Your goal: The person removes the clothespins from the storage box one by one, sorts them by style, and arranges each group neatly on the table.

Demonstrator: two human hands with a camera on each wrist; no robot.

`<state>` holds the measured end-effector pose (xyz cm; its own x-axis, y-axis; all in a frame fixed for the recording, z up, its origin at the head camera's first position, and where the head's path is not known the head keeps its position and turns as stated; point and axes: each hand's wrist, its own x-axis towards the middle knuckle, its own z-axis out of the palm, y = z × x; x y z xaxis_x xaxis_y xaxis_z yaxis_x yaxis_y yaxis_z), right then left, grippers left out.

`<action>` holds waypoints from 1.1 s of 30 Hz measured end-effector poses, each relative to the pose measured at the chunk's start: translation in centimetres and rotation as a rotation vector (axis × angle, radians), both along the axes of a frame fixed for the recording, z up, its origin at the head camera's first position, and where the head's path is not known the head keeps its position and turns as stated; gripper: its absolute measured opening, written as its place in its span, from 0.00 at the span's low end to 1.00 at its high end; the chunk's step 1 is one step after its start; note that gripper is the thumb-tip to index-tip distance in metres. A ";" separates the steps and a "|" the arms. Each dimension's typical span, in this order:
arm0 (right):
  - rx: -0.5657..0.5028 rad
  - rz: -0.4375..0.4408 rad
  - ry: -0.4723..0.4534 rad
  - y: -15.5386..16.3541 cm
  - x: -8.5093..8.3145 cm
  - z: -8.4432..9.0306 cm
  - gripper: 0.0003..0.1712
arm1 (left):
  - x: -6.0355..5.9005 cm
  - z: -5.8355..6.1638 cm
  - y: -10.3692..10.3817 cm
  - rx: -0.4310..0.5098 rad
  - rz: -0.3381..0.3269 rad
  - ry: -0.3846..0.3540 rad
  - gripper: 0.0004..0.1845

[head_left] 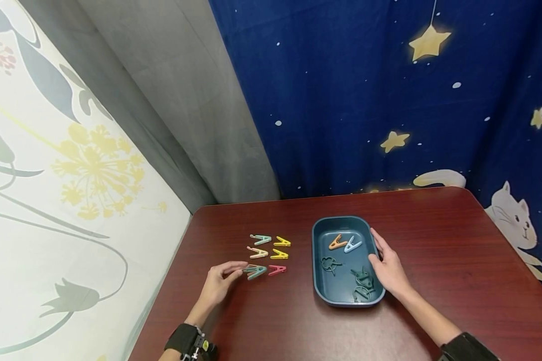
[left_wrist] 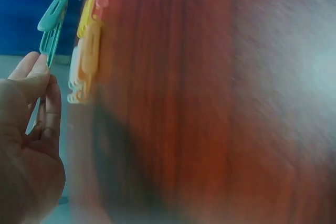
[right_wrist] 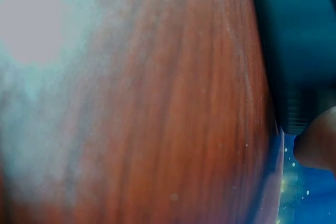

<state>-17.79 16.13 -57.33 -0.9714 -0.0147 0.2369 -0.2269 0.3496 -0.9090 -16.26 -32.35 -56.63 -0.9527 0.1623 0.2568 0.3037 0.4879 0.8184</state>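
Several small plastic clips lie in two columns on a dark red table [head_left: 433, 250]: teal [head_left: 260, 239], cream [head_left: 257, 252], yellow [head_left: 282, 242], yellow [head_left: 279, 254], pink [head_left: 277, 270]. My left hand [head_left: 220, 282] pinches a teal clip [head_left: 255, 271] [left_wrist: 52, 22] at the front of the left column. A dark teal tray [head_left: 318, 281] holds an orange clip [head_left: 337, 242], a light blue clip [head_left: 352, 244] and dark green clips [head_left: 362, 282]. My right hand [head_left: 388, 264] rests along the tray's right rim, fingers straight.
A blue star-and-cat curtain [head_left: 388, 100] hangs behind the table, grey cloth [head_left: 185, 110] and a flowered sheet [head_left: 49, 175] to the left. The table's left edge [head_left: 171, 271] runs close beside my left hand.
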 end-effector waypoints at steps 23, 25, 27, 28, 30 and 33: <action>0.008 -0.002 -0.029 0.0 0.1 0.3 0.41 | 1.2 -1.6 -2.0 -0.005 0.007 -0.138 0.09; 0.011 -0.003 -0.034 0.0 0.1 0.3 0.41 | 1.2 -1.6 -2.1 0.002 0.011 -0.130 0.09; 0.012 -0.005 -0.033 0.0 0.1 0.3 0.41 | 1.2 -1.6 -2.1 0.010 0.014 -0.128 0.09; 0.010 -0.005 -0.031 0.0 0.1 0.3 0.41 | 1.2 -1.6 -2.2 0.010 0.015 -0.128 0.09; 0.008 -0.005 -0.025 0.0 0.1 0.2 0.40 | 1.1 -1.8 -2.3 0.007 0.008 -0.122 0.09; 0.004 -0.004 -0.014 -0.1 0.1 0.2 0.40 | 1.1 -1.7 -2.4 -0.011 -0.005 -0.137 0.10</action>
